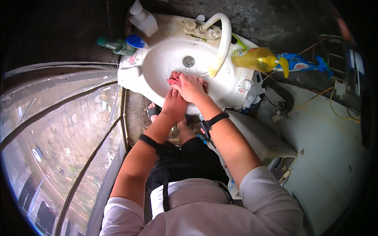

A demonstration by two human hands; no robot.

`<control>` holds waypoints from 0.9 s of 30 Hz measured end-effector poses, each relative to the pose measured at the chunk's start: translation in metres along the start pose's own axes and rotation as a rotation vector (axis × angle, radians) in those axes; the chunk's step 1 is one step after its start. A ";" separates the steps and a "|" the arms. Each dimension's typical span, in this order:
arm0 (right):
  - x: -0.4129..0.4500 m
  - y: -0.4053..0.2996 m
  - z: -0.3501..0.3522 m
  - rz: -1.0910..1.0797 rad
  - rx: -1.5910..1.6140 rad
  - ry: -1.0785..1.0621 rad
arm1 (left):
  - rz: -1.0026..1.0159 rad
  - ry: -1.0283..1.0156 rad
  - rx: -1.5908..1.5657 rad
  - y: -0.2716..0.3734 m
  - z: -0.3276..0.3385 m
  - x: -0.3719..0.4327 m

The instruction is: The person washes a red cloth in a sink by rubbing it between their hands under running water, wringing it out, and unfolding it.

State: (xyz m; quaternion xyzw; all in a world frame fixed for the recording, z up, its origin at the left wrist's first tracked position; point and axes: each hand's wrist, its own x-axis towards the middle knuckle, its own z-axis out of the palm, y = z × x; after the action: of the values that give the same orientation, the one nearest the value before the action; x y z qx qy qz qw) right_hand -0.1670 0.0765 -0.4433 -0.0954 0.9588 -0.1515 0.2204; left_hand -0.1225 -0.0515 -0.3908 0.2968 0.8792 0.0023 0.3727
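Observation:
A crumpled, wet reddish cloth point(175, 77) is bunched up in the front part of a white washbasin point(156, 63). My right hand point(190, 88) lies over it with the fingers curled down onto the cloth. Just below, my left hand point(174, 103) presses against the near side of the bundle, its fingertips partly covered by my right hand. A second bit of the cloth shows past the right hand's fingers. From the curved white spout point(226, 38) a thin run of water reaches toward my hands. The metal drain point(189, 61) is uncovered behind the cloth.
On the right rim are a yellow pump bottle point(251, 60), a blue packet point(298, 62) and a small white cap point(244, 85). A white bottle point(143, 19), a green bottle point(118, 46) and a blue-topped item point(136, 41) occupy the left rim. A window point(73, 147) is at left.

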 end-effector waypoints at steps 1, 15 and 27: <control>0.001 0.001 0.008 -0.012 0.022 0.047 | 0.000 -0.019 0.067 -0.002 0.007 0.004; 0.001 0.003 0.002 0.137 0.050 -0.093 | -0.042 0.044 -0.036 0.002 0.013 0.006; -0.002 -0.005 -0.006 0.115 0.007 -0.088 | -0.036 0.150 -0.052 -0.004 0.019 0.008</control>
State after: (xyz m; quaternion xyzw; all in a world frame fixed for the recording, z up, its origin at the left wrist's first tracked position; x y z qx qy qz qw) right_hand -0.1674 0.0739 -0.4353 -0.0459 0.9516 -0.1376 0.2709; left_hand -0.1162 -0.0550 -0.4105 0.2702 0.9094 0.0406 0.3134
